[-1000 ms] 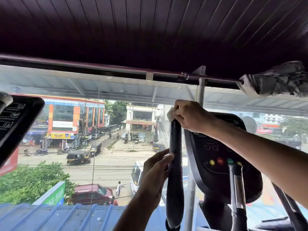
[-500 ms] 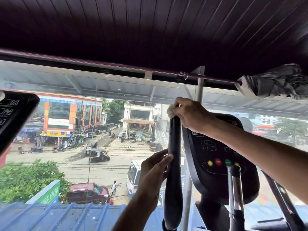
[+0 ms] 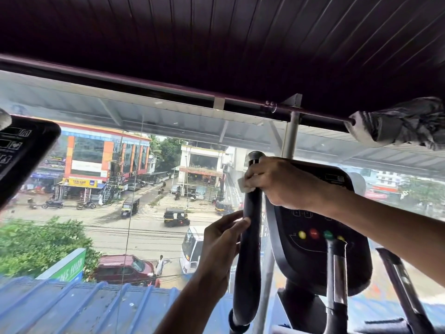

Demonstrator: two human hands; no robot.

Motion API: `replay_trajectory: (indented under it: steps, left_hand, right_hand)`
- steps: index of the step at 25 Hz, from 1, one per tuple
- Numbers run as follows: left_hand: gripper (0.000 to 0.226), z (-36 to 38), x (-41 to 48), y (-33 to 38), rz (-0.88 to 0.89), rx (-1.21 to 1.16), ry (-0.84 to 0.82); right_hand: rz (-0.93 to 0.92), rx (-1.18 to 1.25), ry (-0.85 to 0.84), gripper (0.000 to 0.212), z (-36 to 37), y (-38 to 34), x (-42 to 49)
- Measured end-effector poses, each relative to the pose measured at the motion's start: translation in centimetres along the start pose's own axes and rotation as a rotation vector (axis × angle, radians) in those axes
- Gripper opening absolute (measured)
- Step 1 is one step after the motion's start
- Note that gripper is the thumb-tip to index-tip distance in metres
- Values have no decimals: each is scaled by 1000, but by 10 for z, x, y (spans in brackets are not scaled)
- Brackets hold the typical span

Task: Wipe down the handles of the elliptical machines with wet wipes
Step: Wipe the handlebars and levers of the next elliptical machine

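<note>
Right now your right hand (image 3: 279, 182) is curled round the upper part of the black handle (image 3: 249, 261), just below its rounded top cap, with a white wet wipe (image 3: 243, 186) pressed between your fingers and the grip; only a corner of the wipe shows at the left edge of your fist. Lower on the same handle, your left hand (image 3: 221, 244) holds the grip loosely, thumb on the near face and fingers reaching round its left side. Just to the right of the handle sits the machine's dark console (image 3: 310, 256) with its coloured buttons, and a second handle (image 3: 337, 273) rises in front of it. Beyond the window glass (image 3: 134, 194) lies a street. A bundled cloth (image 3: 404, 124) hangs on the rail at upper right.
</note>
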State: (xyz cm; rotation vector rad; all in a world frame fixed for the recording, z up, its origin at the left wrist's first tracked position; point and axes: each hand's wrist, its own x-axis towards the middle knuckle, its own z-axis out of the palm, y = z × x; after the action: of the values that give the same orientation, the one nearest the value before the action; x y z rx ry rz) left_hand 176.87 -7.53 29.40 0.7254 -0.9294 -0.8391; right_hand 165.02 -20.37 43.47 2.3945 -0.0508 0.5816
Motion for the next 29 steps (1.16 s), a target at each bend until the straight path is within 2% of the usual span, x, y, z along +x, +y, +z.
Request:
replay_trajectory:
  steps: [2, 5, 9, 11, 13, 16, 19, 24, 27, 29]
  left_hand:
    - [20, 1, 0, 0, -6, 15, 13]
    - [20, 0, -3, 0, -31, -33, 43]
    - [20, -6, -8, -3, -18, -22, 70]
    - [19, -7, -15, -9, -25, 5, 85]
    - [21, -7, -21, -12, -37, 9, 81]
    - [23, -5, -22, -12, -36, 20, 81]
    - [24, -3, -23, -13, -30, 41, 90]
    - [21, -3, -25, -14, -35, 83, 96]
    - [22, -2, -25, -14, -40, 95, 99]
    - [22, -2, -25, -14, -42, 95, 102]
  right_hand:
    - [-65, -63, -56, 26, -2, 0, 4]
    - [7, -42, -22, 24, -5, -5, 5]
    - [-105, 34, -137, 23, -10, -17, 6]
    - [-46, -22, -39, 26, -7, -12, 3]
    - [23, 26, 31, 25, -2, -12, -7]
    - [-21, 86, 37, 24, 1, -15, -17]
    - [103, 64, 197, 25, 6, -13, -20]
    - [-16, 142, 130, 25, 9, -19, -38]
    - [78, 10, 232, 26, 16, 0, -27]
    - [169, 27, 270, 20, 19, 2, -14]
